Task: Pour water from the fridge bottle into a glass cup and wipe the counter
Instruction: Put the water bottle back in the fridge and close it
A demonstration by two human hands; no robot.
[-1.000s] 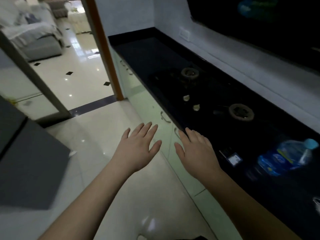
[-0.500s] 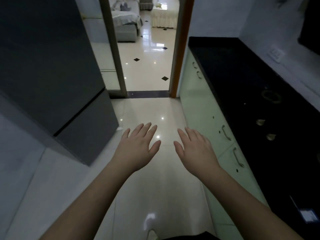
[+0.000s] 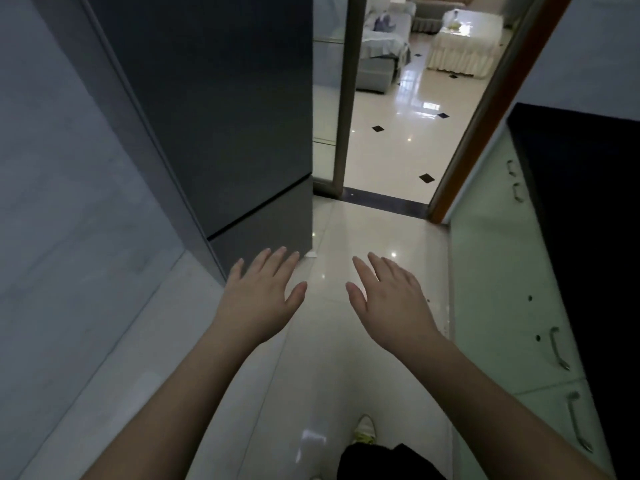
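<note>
The view has swung away from the counter (image 3: 581,209) and onto the fridge (image 3: 221,126): a second ago the black top with its burners and a blue-labelled water bottle filled the right of the picture, half a second ago only the near stretch of it was left, and now just a dark strip of the counter runs along the right edge above the pale cabinet doors (image 3: 502,271), while the grey fridge stands tall at the left with both its doors closed. The bottle seen on the counter earlier is out of view now, no glass cup shows anywhere, and whatever bottle is meant to come from the fridge is hidden behind those closed doors. The left hand (image 3: 258,299) and the right hand (image 3: 389,299) have kept the same pose throughout, held out side by side over the floor (image 3: 363,237), fingers straight and spread, holding nothing and touching nothing; the left one now lies just in front of the fridge's lower corner. I judge that the person is turning to the fridge to fetch the bottle, so pouring and wiping are both not yet begun, and the next move calls for a reach to the door edge.
</note>
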